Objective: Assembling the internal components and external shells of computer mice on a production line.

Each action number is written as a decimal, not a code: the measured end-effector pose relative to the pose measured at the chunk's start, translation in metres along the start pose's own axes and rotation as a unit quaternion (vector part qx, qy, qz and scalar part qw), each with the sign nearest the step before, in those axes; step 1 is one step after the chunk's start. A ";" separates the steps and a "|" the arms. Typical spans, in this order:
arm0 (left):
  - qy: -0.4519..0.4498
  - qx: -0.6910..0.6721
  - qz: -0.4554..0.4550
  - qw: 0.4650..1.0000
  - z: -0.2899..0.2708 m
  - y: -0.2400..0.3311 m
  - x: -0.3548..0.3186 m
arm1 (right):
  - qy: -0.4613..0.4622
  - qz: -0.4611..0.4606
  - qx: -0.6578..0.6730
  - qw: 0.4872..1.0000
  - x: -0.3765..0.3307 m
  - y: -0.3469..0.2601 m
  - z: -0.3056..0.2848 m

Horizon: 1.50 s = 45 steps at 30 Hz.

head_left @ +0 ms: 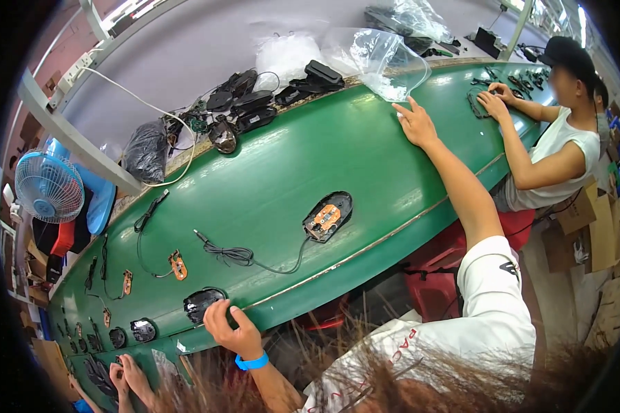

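Note:
My left hand (231, 330), with a blue wristband, sits at the near edge of the green belt (310, 158), its fingers curled on the end of a black mouse shell (198, 303). My right hand (415, 121) is stretched far across the belt, fingers spread and flat on it, just below a clear plastic bag (382, 62); it holds nothing. Between the hands lies an open mouse base with an orange circuit board (328, 215), its black cable (235, 255) trailing to the left.
Further left on the belt lie small orange boards with cables (178, 264) and more black shells (143, 330). Black mouse parts (244, 103) and bags pile along the far edge. A co-worker in white (561, 141) works at the right; another person's hands (127, 375) are at lower left. A fan (48, 187) stands left.

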<state>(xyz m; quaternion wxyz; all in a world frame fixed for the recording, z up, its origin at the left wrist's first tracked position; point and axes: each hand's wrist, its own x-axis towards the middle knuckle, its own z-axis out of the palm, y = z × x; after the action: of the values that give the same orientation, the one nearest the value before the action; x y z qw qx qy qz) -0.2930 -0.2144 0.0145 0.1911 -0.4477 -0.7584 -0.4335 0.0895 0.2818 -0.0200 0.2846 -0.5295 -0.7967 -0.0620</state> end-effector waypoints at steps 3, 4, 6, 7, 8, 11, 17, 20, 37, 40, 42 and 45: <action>-0.033 0.035 0.019 0.999 0.002 0.003 0.003 | -0.002 -0.018 0.016 1.000 0.011 -0.008 0.013; -0.030 0.032 0.022 0.999 0.003 0.002 0.003 | 0.000 -0.034 0.037 0.999 0.016 -0.010 0.020; -0.028 0.024 0.019 0.999 0.003 -0.005 0.000 | 0.005 -0.050 0.057 0.997 0.031 -0.014 0.034; -0.028 0.020 0.016 0.999 0.004 -0.007 0.000 | 0.018 -0.032 0.078 0.996 0.039 -0.019 0.041; -0.027 0.017 0.019 0.999 0.005 -0.005 0.001 | 0.030 -0.014 0.099 0.995 0.047 -0.023 0.049; -0.023 0.012 0.019 0.999 0.002 0.001 0.002 | 0.035 -0.013 0.136 0.990 0.069 -0.067 0.060; -0.019 -0.006 0.022 1.000 0.005 0.003 0.006 | 0.019 -0.112 0.208 0.972 0.094 -0.102 0.075; -0.017 -0.001 0.016 1.000 0.002 0.000 0.005 | 0.001 -0.140 0.193 0.971 0.072 -0.126 0.063; -0.014 0.000 0.051 0.999 -0.046 -0.030 0.011 | -0.114 -0.144 0.214 0.960 -0.031 -0.086 -0.028; -0.107 0.034 0.013 0.994 -0.058 -0.034 0.036 | -0.043 -0.131 0.219 0.966 -0.039 -0.062 -0.021; -0.174 0.050 0.013 0.983 -0.059 -0.035 0.055 | -0.051 -0.113 0.220 0.967 -0.040 -0.053 -0.029; -0.208 0.048 -0.018 0.977 -0.066 -0.051 0.051 | -0.067 -0.105 0.253 0.959 -0.042 -0.084 -0.035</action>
<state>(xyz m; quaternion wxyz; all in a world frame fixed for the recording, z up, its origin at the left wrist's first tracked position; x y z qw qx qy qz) -0.3691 -0.2541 0.0606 0.0427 -0.5041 -0.8097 -0.2974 0.0412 0.1976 0.0040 0.3473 -0.3568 -0.8546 0.1475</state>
